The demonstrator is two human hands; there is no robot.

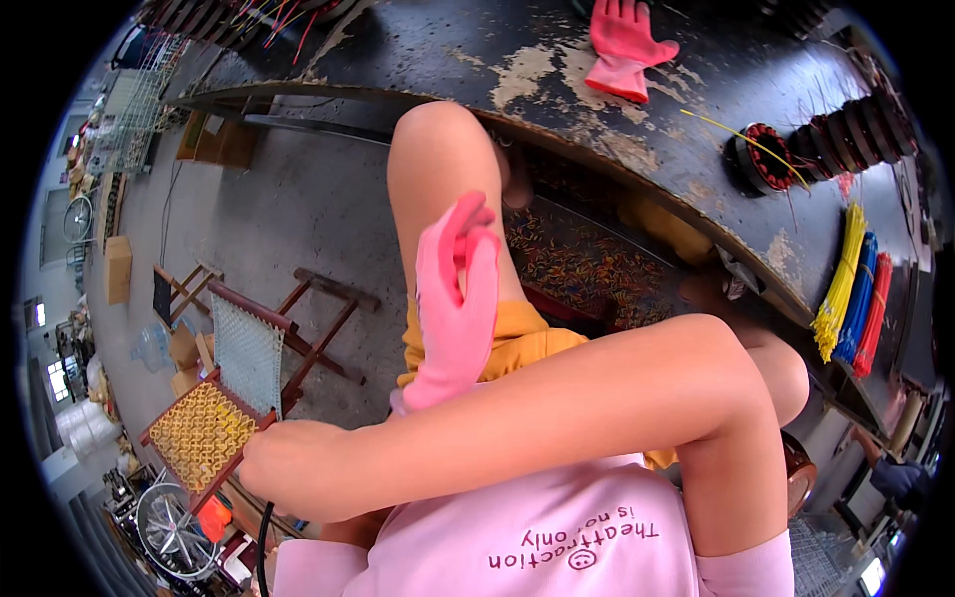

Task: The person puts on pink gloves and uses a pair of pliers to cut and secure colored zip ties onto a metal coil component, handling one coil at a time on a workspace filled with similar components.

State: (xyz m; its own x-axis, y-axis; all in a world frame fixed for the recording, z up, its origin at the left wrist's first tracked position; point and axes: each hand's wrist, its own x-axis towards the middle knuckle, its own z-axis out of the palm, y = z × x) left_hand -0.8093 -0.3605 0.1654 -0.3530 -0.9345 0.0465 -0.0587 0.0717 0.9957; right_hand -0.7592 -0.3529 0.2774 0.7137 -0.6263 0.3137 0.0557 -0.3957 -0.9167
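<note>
My left hand [456, 308] wears a pink glove with a darker palm and is raised above my left thigh. Its fingers curve toward the thumb, with a gap between them and nothing inside. Bare and ungloved, my right hand [298, 468] reaches across my body to the left. It looks closed, but its fingers are turned out of sight. A black cable [264, 547] hangs just below it. Beside that hand is the wooden edge of a seat with yellow woven webbing [202, 433]. A second pink glove [625, 50] lies on the dark worn workbench [448, 70].
Wound motor cores [856, 134] stand on the bench at right, near bundles of yellow [844, 279], blue and red sleeving. Wire scraps [587, 264] litter the area under the bench. Wooden folding frames [328, 318] and a bicycle wheel [177, 527] are at left. Another person's arm [875, 453] shows far right.
</note>
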